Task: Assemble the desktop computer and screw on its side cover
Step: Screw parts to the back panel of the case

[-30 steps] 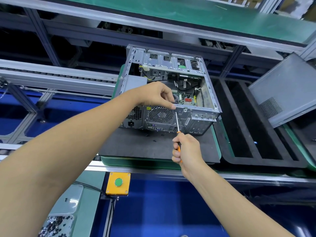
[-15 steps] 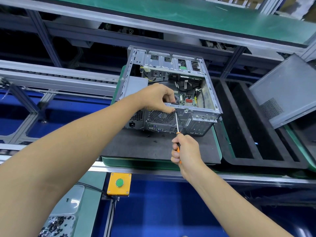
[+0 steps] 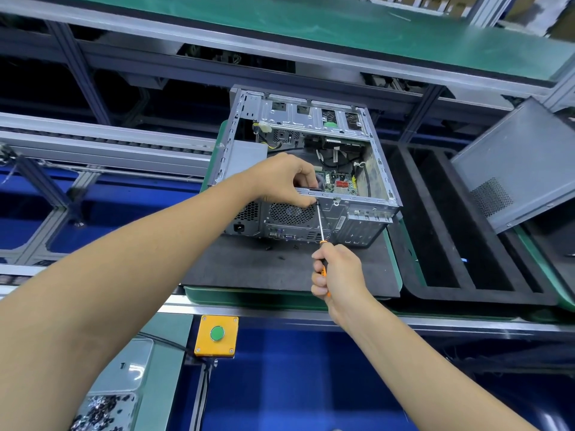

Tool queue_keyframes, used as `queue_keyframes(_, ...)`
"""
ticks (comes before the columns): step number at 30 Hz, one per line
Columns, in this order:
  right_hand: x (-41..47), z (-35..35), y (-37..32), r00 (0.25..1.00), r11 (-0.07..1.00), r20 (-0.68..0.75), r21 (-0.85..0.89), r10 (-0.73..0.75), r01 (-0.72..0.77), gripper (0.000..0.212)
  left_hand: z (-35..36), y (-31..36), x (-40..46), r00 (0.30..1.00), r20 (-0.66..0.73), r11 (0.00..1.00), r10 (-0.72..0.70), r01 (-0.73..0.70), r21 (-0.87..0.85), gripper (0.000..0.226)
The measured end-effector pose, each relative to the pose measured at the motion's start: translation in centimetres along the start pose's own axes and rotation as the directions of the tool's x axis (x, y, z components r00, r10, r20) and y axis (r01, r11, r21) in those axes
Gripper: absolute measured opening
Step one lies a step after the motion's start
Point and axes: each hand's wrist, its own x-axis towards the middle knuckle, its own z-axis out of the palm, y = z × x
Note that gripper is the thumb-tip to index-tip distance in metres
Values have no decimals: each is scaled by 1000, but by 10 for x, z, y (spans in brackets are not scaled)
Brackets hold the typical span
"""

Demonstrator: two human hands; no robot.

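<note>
The open computer case (image 3: 357,213) lies on its side on a black mat (image 3: 264,269), rear panel toward me, its motherboard and cables exposed. My left hand (image 3: 286,181) curls over the top rim of the rear panel, with thumb and forefinger meeting at the screwdriver tip. My right hand (image 3: 339,275) grips the orange handle of the screwdriver (image 3: 320,223). Its shaft slants up to the rim just right of the fan grille. The grey side cover (image 3: 513,163) leans off the case at the right.
A black foam tray (image 3: 435,228) with long slots sits right of the case. A yellow box with a green button (image 3: 217,334) hangs under the front rail. A bin of screws (image 3: 102,412) is at bottom left. A few loose screws (image 3: 295,245) lie on the mat.
My left hand has dropped slightly and settled over the rear rim, its fingertips following the screwdriver tip down to the panel edge. My right hand has barely shifted.
</note>
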Motion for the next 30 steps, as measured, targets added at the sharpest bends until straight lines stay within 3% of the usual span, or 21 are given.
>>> queue_keyframes(30, -6, -8, -13, 1000, 999, 1, -41, 5, -4, 18, 2, -7, 7, 999, 7, 998, 33, -32, -61, 27)
